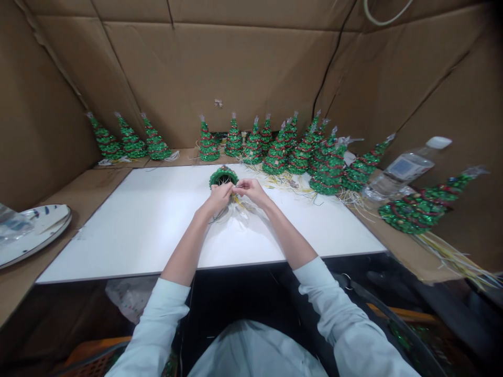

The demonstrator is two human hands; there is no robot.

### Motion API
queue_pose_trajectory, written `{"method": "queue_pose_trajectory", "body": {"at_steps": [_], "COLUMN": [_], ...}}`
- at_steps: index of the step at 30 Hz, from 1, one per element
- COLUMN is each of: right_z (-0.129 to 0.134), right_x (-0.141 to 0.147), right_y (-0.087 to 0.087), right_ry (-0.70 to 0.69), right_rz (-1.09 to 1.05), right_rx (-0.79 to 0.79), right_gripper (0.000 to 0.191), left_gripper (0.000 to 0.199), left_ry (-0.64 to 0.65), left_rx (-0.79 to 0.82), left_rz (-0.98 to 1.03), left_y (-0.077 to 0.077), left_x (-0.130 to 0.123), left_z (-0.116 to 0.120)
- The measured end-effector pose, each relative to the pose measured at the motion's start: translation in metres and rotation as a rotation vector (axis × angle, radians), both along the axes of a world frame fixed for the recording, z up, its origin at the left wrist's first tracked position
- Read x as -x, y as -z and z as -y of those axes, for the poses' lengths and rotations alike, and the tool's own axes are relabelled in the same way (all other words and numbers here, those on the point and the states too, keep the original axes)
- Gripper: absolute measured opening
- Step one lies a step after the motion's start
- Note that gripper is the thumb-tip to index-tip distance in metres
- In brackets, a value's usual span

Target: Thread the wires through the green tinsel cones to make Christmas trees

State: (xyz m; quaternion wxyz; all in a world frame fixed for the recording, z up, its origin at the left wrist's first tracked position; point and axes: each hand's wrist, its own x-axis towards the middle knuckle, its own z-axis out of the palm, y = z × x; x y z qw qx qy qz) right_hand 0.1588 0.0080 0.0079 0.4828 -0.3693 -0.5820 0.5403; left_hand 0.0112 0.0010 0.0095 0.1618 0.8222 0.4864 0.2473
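Observation:
A small green artificial Christmas tree [216, 178] lies tipped over on the white board [165, 220], its dark hollow base turned toward me. Thin white and yellow wires [240, 205] trail from the base onto the board. At the lower rim of the base is my left hand [221, 196], its fingers closed in a pinch around wires. Just to the right, my right hand [253, 190] is closed too, thumb and fingertips pinching wires close to the left fingertips. The exact strands between the fingers are too small to make out.
Several finished-looking green trees [276, 154] with red garlands stand along the back and right. A clear plastic bottle [404, 170] leans at the right. On the left sits a white plate [37, 230]. Cardboard walls [251, 68] enclose the board; loose wire bits [293, 183] lie near the trees.

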Motion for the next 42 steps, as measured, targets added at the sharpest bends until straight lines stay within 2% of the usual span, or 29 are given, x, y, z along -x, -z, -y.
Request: {"method": "queue_pose_trajectory", "body": {"at_steps": [7, 13, 24, 34, 37, 40, 42], "right_z": [0.0, 0.001, 0.001, -0.003, -0.003, 0.002, 0.004], "right_x": [-0.005, -0.005, -0.002, -0.004, -0.005, -0.007, -0.007], "right_y": [-0.004, -0.005, -0.001, 0.004, 0.006, 0.004, 0.001], "right_ry": [0.03, 0.027, 0.021, 0.016, 0.045, 0.048, 0.038], "right_rz": [0.075, 0.062, 0.02, 0.062, 0.14, 0.258, 0.367], "right_rx": [-0.06, -0.024, 0.052, 0.012, -0.113, -0.411, -0.59], "right_gripper": [0.027, 0.022, 0.02, 0.028, 0.031, 0.032, 0.025], "left_gripper": [0.026, 0.026, 0.025, 0.026, 0.026, 0.025, 0.024], "left_ry": [0.013, 0.017, 0.022, -0.039, -0.022, 0.029, 0.076], "left_rx": [0.004, -0.004, -0.027, -0.001, 0.049, 0.14, 0.208], "left_rz": [0.024, -0.01, -0.056, 0.024, 0.11, 0.267, 0.372], "left_y": [-0.003, -0.002, 0.003, 0.002, 0.004, 0.009, 0.012], "left_x": [-0.001, -0.001, -0.002, -0.005, -0.002, 0.002, 0.006], "left_z": [0.003, 0.003, 0.0, 0.0, -0.003, -0.009, -0.014]}}
